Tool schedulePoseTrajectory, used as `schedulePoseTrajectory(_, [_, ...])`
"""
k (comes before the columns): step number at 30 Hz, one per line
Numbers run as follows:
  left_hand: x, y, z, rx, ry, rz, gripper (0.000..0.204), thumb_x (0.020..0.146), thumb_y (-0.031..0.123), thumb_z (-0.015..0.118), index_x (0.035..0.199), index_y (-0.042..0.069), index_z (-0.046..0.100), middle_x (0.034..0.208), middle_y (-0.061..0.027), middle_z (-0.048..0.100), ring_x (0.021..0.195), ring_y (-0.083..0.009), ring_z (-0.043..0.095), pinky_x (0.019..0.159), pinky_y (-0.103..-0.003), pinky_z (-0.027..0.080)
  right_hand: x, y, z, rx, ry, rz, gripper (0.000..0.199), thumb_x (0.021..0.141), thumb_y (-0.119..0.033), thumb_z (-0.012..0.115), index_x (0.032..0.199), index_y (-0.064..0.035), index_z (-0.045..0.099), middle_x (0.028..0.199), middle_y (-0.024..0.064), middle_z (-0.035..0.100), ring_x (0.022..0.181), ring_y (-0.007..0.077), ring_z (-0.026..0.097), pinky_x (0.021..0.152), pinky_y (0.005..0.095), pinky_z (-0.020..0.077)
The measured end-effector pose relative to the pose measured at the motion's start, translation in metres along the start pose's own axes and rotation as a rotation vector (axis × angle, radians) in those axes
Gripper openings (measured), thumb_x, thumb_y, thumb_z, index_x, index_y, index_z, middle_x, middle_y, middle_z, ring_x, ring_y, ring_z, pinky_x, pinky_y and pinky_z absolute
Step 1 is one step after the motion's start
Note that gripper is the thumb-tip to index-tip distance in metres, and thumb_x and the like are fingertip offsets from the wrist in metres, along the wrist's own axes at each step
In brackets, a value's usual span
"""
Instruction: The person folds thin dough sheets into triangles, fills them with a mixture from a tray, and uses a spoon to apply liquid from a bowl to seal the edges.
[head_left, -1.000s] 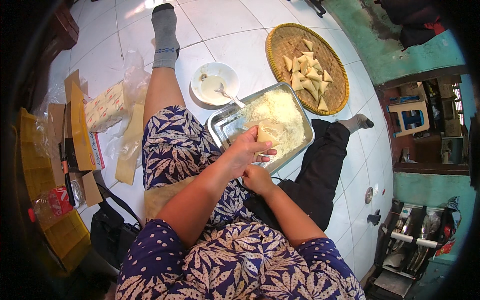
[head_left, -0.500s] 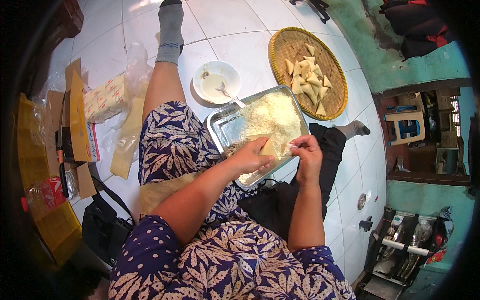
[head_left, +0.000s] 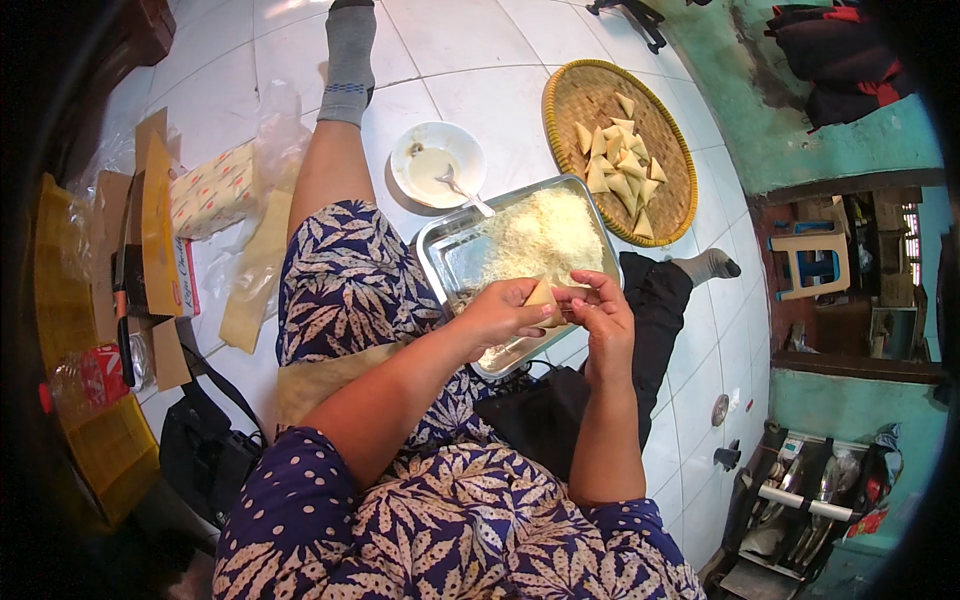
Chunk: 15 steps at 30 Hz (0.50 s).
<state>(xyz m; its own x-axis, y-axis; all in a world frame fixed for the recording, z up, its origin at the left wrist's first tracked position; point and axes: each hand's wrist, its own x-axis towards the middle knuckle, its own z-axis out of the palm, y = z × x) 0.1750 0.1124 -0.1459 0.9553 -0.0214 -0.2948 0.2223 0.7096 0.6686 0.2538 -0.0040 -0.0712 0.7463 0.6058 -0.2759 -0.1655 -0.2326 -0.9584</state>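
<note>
My left hand (head_left: 500, 318) is closed round a small folded pastry wrapper (head_left: 541, 296), pale and cone-shaped. The fingertips of my right hand (head_left: 606, 325) pinch its right side, and the fingers partly hide it. Both hands are over the near edge of a metal tray (head_left: 432, 245), which holds a heap of pale yellow grated filling (head_left: 545, 228). A spoon (head_left: 465, 190) leans in a white bowl (head_left: 398, 165) of whitish paste beyond the tray. Several folded triangular pastries (head_left: 620, 165) lie on a round woven bamboo tray (head_left: 562, 105) at the far right.
A strip of wrapper sheet (head_left: 325, 378) lies across my left thigh. More sheets (head_left: 250, 300) rest in plastic on the left, near a tissue pack (head_left: 212, 190) and an opened cardboard box (head_left: 160, 240). A black bag (head_left: 205, 450) sits at lower left. My legs flank the metal tray.
My right hand has moved left from over the filling to the wrapper, its fingers now on it. The wrapper has been turned and looks more tightly folded.
</note>
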Motion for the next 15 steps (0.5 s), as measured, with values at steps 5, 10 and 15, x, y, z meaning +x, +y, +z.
schedulePoseTrajectory(5, [-0.002,0.003,-0.001,-0.001,0.031,-0.022,0.028,0.087,0.014,0.058,0.112,0.002,0.054,0.105,-0.0054,0.060,0.095,-0.0136,0.058,0.081,-0.029,0.050,0.000,-0.002,0.005,-0.003,-0.035,0.002,0.036,0.079,-0.003,0.051,0.115,-0.0011,0.051,0.094,0.0100,0.062,0.087,0.0134,0.056,0.082,0.0257,0.0406])
schedulePoseTrajectory(10, [-0.002,0.005,-0.002,-0.100,0.115,0.044,0.029,0.086,0.013,0.058,0.112,0.001,0.054,0.104,-0.0060,0.061,0.093,-0.0138,0.059,0.080,-0.029,0.050,-0.002,0.016,-0.008,-0.169,0.134,-0.306,0.019,0.081,-0.009,0.050,0.096,0.0000,0.059,0.092,0.0083,0.061,0.080,0.0125,0.053,0.072,0.0233,0.0380])
schedulePoseTrajectory(15, [-0.003,0.015,-0.002,-0.223,0.201,0.128,0.029,0.086,0.011,0.057,0.112,0.000,0.053,0.102,-0.0067,0.061,0.089,-0.0135,0.060,0.077,-0.026,0.050,0.002,0.047,-0.015,-0.318,-0.169,0.177,0.027,0.078,-0.026,0.053,0.080,-0.0010,0.064,0.074,0.0060,0.064,0.072,0.0135,0.056,0.065,0.0245,0.0387])
